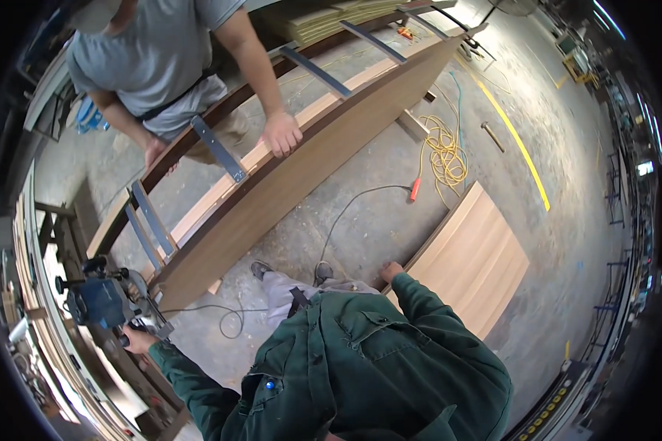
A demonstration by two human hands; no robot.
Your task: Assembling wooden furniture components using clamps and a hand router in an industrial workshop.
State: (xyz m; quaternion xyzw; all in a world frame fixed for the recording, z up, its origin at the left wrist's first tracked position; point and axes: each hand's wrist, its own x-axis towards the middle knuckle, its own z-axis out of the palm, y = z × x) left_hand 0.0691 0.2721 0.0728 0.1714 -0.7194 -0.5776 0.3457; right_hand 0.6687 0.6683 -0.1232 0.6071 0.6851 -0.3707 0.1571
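My left hand [137,339] grips the handle of a blue power router [99,300] at the lower left; its black cord trails across the floor. My right hand [391,272] holds the near edge of a light wooden panel [472,257] that leans or lies to my right. A long brown curved panel [301,169] on edge runs diagonally in front of me, held in dark metal clamps [219,149]. A co-worker in a grey shirt stands behind it, one hand [281,134] resting on its top edge.
A coiled yellow extension cord [446,153] with an orange plug lies on the concrete floor beyond the panel. A yellow floor line [513,136] runs at the right, a hammer [492,137] beside it. Wooden frames and curved strips stand along the left edge.
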